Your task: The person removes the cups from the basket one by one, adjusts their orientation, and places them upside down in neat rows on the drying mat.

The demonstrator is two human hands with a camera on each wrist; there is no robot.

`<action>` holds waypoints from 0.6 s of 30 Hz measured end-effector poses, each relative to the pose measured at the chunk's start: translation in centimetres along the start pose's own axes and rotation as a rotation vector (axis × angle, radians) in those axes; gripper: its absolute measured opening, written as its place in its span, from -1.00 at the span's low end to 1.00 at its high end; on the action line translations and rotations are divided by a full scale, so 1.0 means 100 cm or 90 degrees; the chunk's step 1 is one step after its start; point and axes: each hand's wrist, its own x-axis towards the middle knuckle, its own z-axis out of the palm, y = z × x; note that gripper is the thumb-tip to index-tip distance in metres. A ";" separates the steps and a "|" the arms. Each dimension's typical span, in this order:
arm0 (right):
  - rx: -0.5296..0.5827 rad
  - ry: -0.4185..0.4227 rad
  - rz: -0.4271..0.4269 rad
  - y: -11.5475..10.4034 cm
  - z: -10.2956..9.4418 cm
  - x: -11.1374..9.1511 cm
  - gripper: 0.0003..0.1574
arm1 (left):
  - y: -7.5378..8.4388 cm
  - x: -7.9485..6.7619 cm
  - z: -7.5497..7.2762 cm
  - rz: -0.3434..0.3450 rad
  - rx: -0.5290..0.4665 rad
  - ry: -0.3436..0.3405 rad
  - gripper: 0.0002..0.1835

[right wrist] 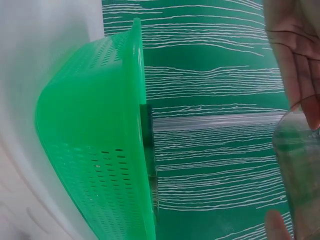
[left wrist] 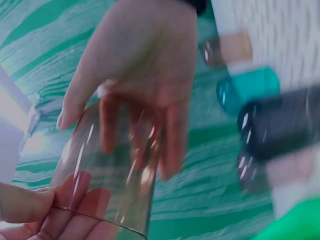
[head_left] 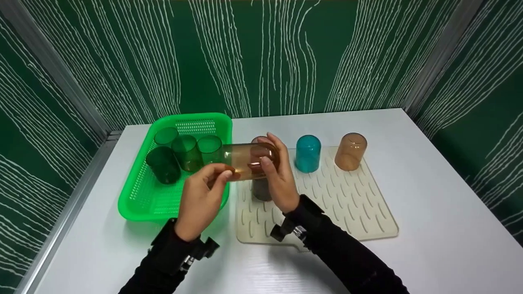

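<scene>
A clear amber drinking glass [head_left: 244,157] lies sideways in the air between both hands, in front of the mat. My left hand [head_left: 201,200] pinches its rim between thumb and fingers, with fingertips [left wrist: 75,192] seen through the wall. At the rounded base end is my right hand [head_left: 282,179], its fingers fairly straight behind the glass and its thumb apart from them. In the left wrist view the right hand's thumb stands beside the glass. A dark grey glass [head_left: 261,192] and a pinkish glass [head_left: 259,139] are partly hidden behind the hands.
A green plastic basket [head_left: 134,179] on the left holds several glasses, mouths up. On the cream ridged drying mat [head_left: 343,208], a blue glass [head_left: 308,154] and a light brown glass [head_left: 350,152] stand upside down. A white table [head_left: 425,183] meets patterned green walls.
</scene>
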 end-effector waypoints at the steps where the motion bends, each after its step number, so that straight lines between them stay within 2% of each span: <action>1: -0.006 0.009 -0.012 0.000 -0.003 -0.001 -0.03 | -0.002 -0.002 0.005 -0.002 -0.015 -0.005 -0.83; 3: -0.026 0.024 -0.022 0.002 -0.009 -0.002 -0.11 | -0.006 -0.005 0.014 -0.009 -0.032 -0.012 -0.83; 7: -0.065 0.037 -0.011 0.005 -0.021 -0.006 -0.12 | -0.013 -0.009 0.027 -0.009 -0.052 -0.022 -0.82; 14: -0.106 0.011 -0.008 0.003 -0.037 -0.009 -0.26 | -0.024 -0.014 0.041 -0.018 -0.105 -0.045 -0.78; 18: -0.114 -0.010 -0.021 -0.002 -0.050 -0.006 -0.33 | -0.029 -0.019 0.047 0.008 -0.089 -0.071 -0.74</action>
